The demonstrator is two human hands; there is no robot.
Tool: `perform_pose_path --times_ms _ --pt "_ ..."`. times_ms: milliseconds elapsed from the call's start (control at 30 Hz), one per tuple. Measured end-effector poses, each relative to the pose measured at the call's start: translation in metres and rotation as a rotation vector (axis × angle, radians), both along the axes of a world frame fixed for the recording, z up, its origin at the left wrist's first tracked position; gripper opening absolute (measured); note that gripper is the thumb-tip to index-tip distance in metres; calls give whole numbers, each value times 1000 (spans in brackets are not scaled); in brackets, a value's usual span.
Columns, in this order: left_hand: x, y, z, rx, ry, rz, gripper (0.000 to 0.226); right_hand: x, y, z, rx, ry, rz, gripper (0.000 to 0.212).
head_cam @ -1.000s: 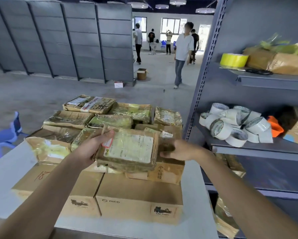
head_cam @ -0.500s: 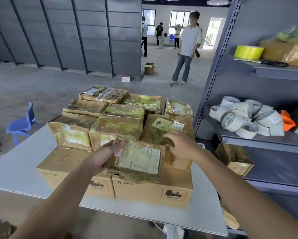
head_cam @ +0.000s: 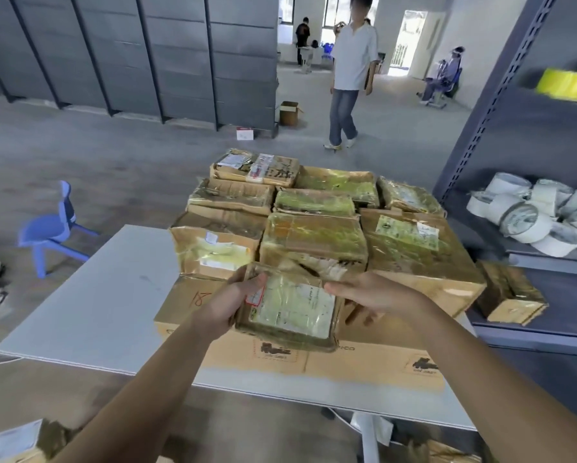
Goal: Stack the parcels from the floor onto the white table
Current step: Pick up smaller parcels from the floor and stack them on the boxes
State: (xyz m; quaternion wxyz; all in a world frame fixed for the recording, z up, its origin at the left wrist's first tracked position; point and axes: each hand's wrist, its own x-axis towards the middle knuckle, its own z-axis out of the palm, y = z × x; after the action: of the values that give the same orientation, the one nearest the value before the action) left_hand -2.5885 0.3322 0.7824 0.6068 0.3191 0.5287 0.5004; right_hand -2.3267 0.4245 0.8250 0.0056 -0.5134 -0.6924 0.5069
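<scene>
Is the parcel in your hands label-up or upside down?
Label-up: the parcel shows its white label to the camera; the left hand grips one edge, the right hand touches the other.

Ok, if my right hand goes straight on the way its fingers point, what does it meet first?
The labelled parcel in your left hand: your right hand points left at its right edge, seemingly touching, though depth is unclear.
</scene>
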Motion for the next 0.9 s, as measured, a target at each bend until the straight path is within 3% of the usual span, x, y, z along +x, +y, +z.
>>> perform_pose_path --times_ms 100,200,333,467,600,800,900 --pt "-32 -7 -6 44 -20 81 35 -30 -5 -12 -163 63 -7 82" --pt "-64 -12 -9 78 37 141 34 -64 -13 -20 -219 113 -9 65" --pt "-98 -14 -7 166 209 112 19 -108 -18 -31 -32 104 -22 50" --pt "-125 -14 -5 279 430 83 38 -141 -22 -40 39 158 -40 45" --pt "-137 -18 -9 269 557 123 50 -162 -23 -45 324 -68 25 49" --pt "-143 -23 -19 235 436 168 50 -179 -26 -50 395 -151 50 31" --pt "-143 -24 -20 252 370 176 48 -183 -25 -50 421 -172 72 40"
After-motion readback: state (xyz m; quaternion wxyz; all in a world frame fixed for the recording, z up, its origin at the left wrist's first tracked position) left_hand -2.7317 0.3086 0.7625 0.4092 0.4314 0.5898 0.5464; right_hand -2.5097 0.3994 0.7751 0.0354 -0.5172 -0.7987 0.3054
